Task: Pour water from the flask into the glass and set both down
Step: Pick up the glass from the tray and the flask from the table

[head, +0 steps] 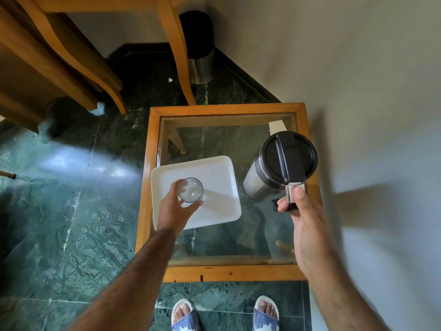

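A steel flask [265,177] with a black lid stands upright at the right side of a glass-topped wooden table [224,272]. My right hand [303,218] grips its handle at the near side, thumb resting on the metal lever. A clear drinking glass [190,189] sits on a white tray [214,177] at the table's left. My left hand [173,209] wraps around the glass from the near left side. Whether the glass holds any water I cannot tell.
A wall runs close along the table's right side. A wooden chair [59,60] and a table leg stand at the back left, with a metal bin [200,58] in the corner. The floor is green marble. My sandalled feet [224,314] are at the table's near edge.
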### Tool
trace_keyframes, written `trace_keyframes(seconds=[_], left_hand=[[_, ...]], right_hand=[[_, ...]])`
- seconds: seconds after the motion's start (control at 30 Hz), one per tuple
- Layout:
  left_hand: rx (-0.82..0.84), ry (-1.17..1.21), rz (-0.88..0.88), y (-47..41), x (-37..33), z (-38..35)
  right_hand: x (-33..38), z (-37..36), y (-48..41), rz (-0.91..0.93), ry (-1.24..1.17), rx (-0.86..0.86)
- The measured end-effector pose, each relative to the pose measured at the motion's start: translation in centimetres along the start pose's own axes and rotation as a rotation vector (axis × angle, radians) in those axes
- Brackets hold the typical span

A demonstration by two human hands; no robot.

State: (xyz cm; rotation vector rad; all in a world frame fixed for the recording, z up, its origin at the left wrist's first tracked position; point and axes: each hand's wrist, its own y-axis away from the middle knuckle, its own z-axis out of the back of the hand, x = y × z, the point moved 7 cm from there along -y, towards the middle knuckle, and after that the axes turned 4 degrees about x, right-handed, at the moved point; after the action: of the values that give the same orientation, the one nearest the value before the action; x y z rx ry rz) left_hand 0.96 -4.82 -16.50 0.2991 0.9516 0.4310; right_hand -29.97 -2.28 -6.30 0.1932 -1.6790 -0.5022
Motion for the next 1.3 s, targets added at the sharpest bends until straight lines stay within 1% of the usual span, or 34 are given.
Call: trace_keyframes(seconds=[0.07, 0.2, 0.33, 0.43, 0.53, 0.67, 0.77, 0.9, 1.0, 1.1, 1.17, 1.3], left_hand=[[-0.029, 0.025, -0.012, -0.4, 0.5, -0.4], [-0.035, 0.046, -0.030, -0.7, 0.7, -0.6], [-0.034, 0.065, -0.056, -1.1, -0.4, 0.0], [-0.053, 0.081, -0.091, -0.9, -2.0, 1.3], [-0.066, 0.087, -0.136, -0.4, -4.1, 2.6], [-0.059, 0.079, -0.179, 1.1, -7.2, 4.3], [-0.059, 0.112, -0.222, 3.7, -10.7, 6.4], [-0.026, 0.235, -0.243, 7.4, -15.6, 8.9], [-0.014, 0.300, -0.273, 10.4, -20.2, 11.9], [-0.029, 0.313, -0.324, 13.1, -24.7, 15.0], [-0.043, 0.308, -0.363, 15.0, -27.7, 17.1], [-0.076, 0.272, -0.437, 18.0, -32.3, 20.3]], right_hand=[[-0.7, -0.2, -0.6, 0.044, -0.069, 0.016], [-0.9, -0.7, -1.1, 0.147, -0.217, 0.023], [-1.0, 0.2, -2.2, 0.121, -0.259, -0.058], [0.4, 1.3, -3.1, 0.156, -0.349, -0.106], [2.0, 1.7, -3.7, 0.164, -0.420, -0.095], [4.5, 1.8, -3.0, 0.175, -0.389, -0.065], [8.5, 1.6, -1.3, 0.204, -0.403, -0.022], [14.9, 1.1, 0.9, 0.268, -0.391, -0.002], [20.8, 0.5, 3.4, 0.296, -0.350, 0.068], [25.7, -0.4, 5.6, 0.296, -0.269, 0.143], [29.1, -1.2, 7.8, 0.291, -0.255, 0.192], [34.7, -2.9, 11.0, 0.315, -0.141, 0.278]])
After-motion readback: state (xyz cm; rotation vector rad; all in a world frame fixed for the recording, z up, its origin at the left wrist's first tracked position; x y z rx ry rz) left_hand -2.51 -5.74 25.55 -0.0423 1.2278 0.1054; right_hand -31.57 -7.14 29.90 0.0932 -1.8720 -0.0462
